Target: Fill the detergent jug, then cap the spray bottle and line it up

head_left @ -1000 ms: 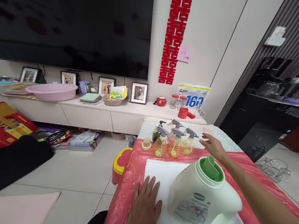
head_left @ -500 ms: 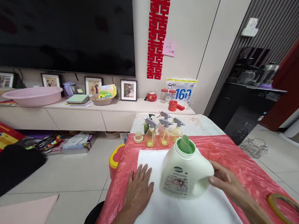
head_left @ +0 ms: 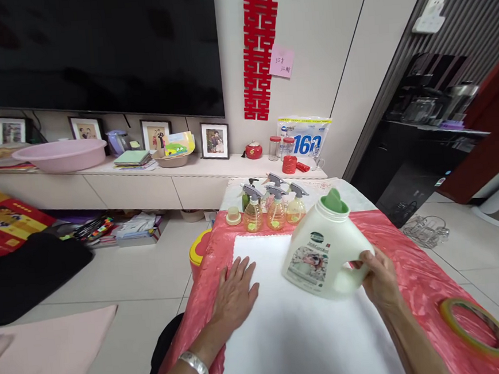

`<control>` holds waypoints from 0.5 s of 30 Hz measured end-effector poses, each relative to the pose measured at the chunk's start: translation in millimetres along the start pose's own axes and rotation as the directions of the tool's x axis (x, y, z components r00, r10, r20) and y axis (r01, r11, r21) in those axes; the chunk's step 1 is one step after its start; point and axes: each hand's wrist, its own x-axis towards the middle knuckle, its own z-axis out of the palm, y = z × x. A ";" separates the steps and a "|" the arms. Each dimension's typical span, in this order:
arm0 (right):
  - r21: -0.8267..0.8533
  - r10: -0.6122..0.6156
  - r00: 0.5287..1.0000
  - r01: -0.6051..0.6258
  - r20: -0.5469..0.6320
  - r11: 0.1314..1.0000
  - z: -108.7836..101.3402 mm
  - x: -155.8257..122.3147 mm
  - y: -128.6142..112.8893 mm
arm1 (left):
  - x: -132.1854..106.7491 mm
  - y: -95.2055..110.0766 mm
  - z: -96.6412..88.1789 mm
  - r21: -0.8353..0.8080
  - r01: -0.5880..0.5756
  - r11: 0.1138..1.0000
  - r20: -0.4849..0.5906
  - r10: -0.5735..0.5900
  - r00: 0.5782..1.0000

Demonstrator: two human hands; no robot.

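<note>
My right hand (head_left: pixel 379 274) is wrapped around the handle of a pale green detergent jug (head_left: pixel 323 250), which tilts to the right over a white cloth (head_left: pixel 287 334). The jug's mouth has no cap on it, and a green pouring spout shows inside. My left hand (head_left: pixel 237 294) lies flat with spread fingers on the cloth's left side. Beyond the cloth stand several clear spray bottles (head_left: pixel 275 214) with grey trigger heads. A translucent cap (head_left: pixel 233 216) sits to their left.
Red plastic sheeting (head_left: pixel 410 255) covers the table, with a roll of tape (head_left: pixel 476 327) at the right. A yellow and red stool (head_left: pixel 198 251) stands by the left edge. Behind is a low cabinet (head_left: pixel 214 178) bearing photo frames and a pink basin (head_left: pixel 63 155).
My right hand has closed around the jug's handle. The jug has moved right and tilted to the right. My left hand remains flat on the cloth.
</note>
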 end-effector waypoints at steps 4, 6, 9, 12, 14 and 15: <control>-0.028 -0.042 0.995 0.039 -0.095 0.999 -18.1 14.1 -4.6 | -0.2 2.3 -1.3 -0.006 0.007 1.000 -0.010 -0.007 1.000; -0.058 -0.057 0.991 0.050 -0.122 0.997 -25.0 17.9 -2.4 | -0.6 1.9 0.3 -0.005 0.006 1.000 -0.015 -0.006 1.000; -0.108 -0.064 0.988 0.049 -0.143 0.993 -32.4 18.4 6.1 | -1.2 -0.4 3.9 -0.007 -0.005 1.000 -0.030 0.005 1.000; -0.164 -0.061 0.987 0.037 -0.146 0.986 -36.1 16.7 13.7 | -1.1 -2.5 6.3 -0.010 -0.014 1.000 -0.039 0.013 0.999; -0.209 -0.057 0.988 0.026 -0.147 0.978 -37.0 15.7 13.9 | -1.0 -3.3 6.4 -0.005 -0.013 1.000 -0.032 0.013 0.999; -0.235 -0.057 0.987 0.020 -0.150 0.972 -37.2 14.8 12.1 | -1.1 -3.5 6.3 -0.002 -0.012 1.000 -0.029 0.012 0.999</control>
